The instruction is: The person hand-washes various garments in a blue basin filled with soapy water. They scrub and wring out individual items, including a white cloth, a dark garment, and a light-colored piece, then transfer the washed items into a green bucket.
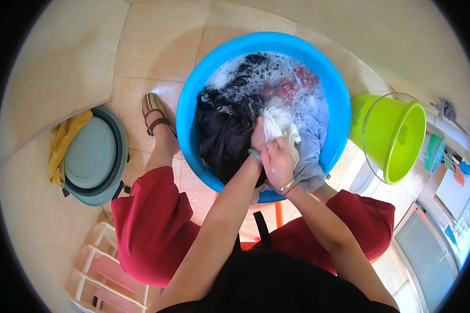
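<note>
A wide blue basin point(193, 62) stands in front of me, holding soapy water and wet laundry. My right hand point(278, 163) is closed in a fist around a white cloth point(280, 125), bunched up near the basin's middle. Against the same cloth, just beyond, my left hand point(257, 136) grips its left side; its fingers are mostly hidden. Dark clothes point(227, 130) fill the left half of the basin. On the right, a light blue garment point(310, 143) hangs partly toward the near rim. Reddish fabric point(300, 81) shows through the suds at the far right.
A lime-green bucket point(368, 122) with a wire handle lies tilted at the right. To the left, a grey-green tub point(121, 135) has a yellow cloth point(68, 143) over its edge. A white rack point(89, 261) stands at lower left. My knees flank the basin.
</note>
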### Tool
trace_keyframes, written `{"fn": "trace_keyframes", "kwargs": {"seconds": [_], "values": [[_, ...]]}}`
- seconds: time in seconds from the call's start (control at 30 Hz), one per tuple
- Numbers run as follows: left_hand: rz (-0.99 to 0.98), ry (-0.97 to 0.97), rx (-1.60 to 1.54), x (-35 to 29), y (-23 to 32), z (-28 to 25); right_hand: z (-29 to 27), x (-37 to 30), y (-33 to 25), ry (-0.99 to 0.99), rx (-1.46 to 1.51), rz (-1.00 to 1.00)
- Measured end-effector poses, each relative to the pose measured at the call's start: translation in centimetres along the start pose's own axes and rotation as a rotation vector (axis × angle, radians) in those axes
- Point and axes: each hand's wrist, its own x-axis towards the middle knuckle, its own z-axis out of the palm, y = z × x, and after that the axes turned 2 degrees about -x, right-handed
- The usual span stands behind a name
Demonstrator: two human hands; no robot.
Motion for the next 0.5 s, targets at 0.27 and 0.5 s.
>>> {"fn": "trace_keyframes", "kwargs": {"seconds": [0.27,0.5], "values": [[0.320,0.995,0.951,0.3,-1.0,0.1,5.2,13.2,8.9,-0.221,-0.372,0.241],[0.319,0.940,0.988,1.2,-1.1,0.6,5.6,13.7,10.3,-0.128,-0.390,0.212]]}}
